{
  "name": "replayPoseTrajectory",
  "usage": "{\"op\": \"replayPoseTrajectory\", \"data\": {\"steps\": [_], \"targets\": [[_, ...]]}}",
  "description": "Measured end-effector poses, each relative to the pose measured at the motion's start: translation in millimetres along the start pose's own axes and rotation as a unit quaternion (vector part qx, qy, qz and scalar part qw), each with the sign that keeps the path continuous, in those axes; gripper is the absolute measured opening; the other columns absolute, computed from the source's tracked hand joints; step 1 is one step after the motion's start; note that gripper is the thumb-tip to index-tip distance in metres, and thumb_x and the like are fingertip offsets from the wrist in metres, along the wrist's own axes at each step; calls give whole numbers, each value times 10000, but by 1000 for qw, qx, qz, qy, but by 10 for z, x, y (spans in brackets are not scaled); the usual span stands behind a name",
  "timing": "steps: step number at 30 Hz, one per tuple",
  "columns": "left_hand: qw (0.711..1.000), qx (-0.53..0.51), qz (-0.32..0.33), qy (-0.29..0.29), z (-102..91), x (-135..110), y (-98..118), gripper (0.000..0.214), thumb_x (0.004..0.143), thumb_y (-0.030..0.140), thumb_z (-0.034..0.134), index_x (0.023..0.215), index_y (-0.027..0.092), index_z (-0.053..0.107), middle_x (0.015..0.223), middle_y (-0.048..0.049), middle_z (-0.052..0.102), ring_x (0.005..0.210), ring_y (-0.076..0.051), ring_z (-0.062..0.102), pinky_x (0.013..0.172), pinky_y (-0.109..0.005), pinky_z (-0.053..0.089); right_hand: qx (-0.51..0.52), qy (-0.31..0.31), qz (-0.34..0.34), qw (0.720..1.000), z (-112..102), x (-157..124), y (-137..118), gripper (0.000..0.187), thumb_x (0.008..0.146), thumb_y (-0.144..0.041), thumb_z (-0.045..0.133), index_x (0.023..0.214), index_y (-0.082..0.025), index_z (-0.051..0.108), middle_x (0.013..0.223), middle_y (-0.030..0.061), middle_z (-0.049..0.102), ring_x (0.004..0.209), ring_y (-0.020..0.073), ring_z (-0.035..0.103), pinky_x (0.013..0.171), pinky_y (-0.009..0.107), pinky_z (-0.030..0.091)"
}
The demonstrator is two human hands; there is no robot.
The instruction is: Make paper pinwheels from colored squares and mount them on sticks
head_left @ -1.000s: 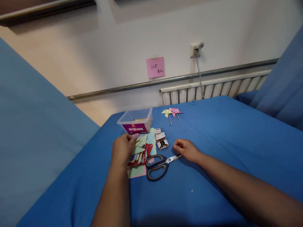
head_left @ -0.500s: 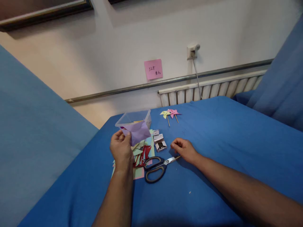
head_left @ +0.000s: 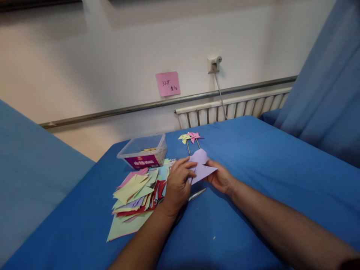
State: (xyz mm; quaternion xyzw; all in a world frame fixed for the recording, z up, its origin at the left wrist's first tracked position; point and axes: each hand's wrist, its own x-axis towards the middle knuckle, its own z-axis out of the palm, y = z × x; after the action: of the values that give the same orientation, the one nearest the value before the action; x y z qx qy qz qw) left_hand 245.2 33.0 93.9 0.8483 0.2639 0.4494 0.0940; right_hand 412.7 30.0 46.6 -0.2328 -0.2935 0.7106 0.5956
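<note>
I hold the lilac paper (head_left: 203, 173) nearer me than the clear plastic tub (head_left: 144, 161) and to its right. My left hand (head_left: 180, 182) has fingers half bent, slightly parted, on its left side; my right hand (head_left: 221, 177) grips the right side, fingertips hidden behind. I judge it very light, thin and easily creased, so best held by flat edges, away from the pointed flap. Its top bulges smoothly. Right of the tub lie folded pinwheels (head_left: 194, 136) on slim sticks; before it, a ragged paper stack (head_left: 135, 190)
</note>
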Motion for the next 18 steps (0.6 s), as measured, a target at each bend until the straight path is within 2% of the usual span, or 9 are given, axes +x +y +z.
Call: {"op": "replayPoseTrajectory", "data": {"steps": [2, 6, 8, 10, 12, 15, 18], "targets": [[999, 34, 21, -25, -36, -34, -30, 246, 759, -2, 479, 753, 203, 616, 1124, -55, 674, 1248, -233, 467, 1015, -475, 388, -4, 5, 2, 1000, -15, 7, -12, 352, 773, -504, 662, 928, -190, 695, 831, 40, 679, 685, 161, 564, 628, 286, 429], [997, 77, 14, -26, -121, -47, -84, 243, 747, -10, 493, 736, 201, 612, 1207, -58, 634, 1300, -251, 403, 1026, -500, 376, -24, 1, 16, 1000, -28, -1, -35, 581, 787, -694, 507, 903, -162, 711, 802, 68, 673, 683, 172, 564, 598, 290, 411], [995, 91, 12, -28, -150, -42, -97, 239, 741, -11, 499, 723, 199, 611, 1242, -58, 613, 1319, -261, 377, 1033, -509, 367, -56, 5, 7, 998, -30, -4, -31, 499, 754, -634, 608, 874, -161, 711, 778, 55, 664, 666, 160, 552, 580, 274, 394], [994, 99, 13, -35, -166, -39, -99, 234, 739, -8, 505, 718, 199, 612, 1272, -56, 592, 1336, -269, 353, 1044, -515, 354, -93, 11, -9, 996, -34, -1, -6, 375, 705, -496, 732, 875, -163, 707, 780, 41, 662, 660, 145, 543, 588, 263, 385], [994, 99, 13, -35, -165, -44, -94, 242, 753, 0, 501, 768, 204, 630, 1293, -58, 576, 1342, -268, 346, 1055, -513, 344, -129, 15, -26, 991, -42, 7, 33, 321, 680, -396, 779, 883, -158, 706, 785, 39, 665, 659, 136, 540, 609, 264, 384], [996, 81, -22, 22, -130, -65, -85, 316, 792, 33, 499, 1004, 224, 636, 1321, -74, 548, 1316, -250, 390, 1077, -504, 321, -158, 34, -57, 985, -59, 24, 87, 305, 700, -393, 763, 889, -158, 711, 798, 47, 676, 662, 138, 547, 630, 274, 387], [984, -9, -134, 120, -69, -91, -84, 430, 815, 115, 548, 1227, 236, 539, 1357, -93, 512, 1271, -236, 454, 1075, -470, 338, -158, 51, -72, 984, -67, 36, 109, 331, 700, -408, 760, 923, -169, 714, 834, 57, 691, 683, 154, 572, 646, 288, 397]]}}
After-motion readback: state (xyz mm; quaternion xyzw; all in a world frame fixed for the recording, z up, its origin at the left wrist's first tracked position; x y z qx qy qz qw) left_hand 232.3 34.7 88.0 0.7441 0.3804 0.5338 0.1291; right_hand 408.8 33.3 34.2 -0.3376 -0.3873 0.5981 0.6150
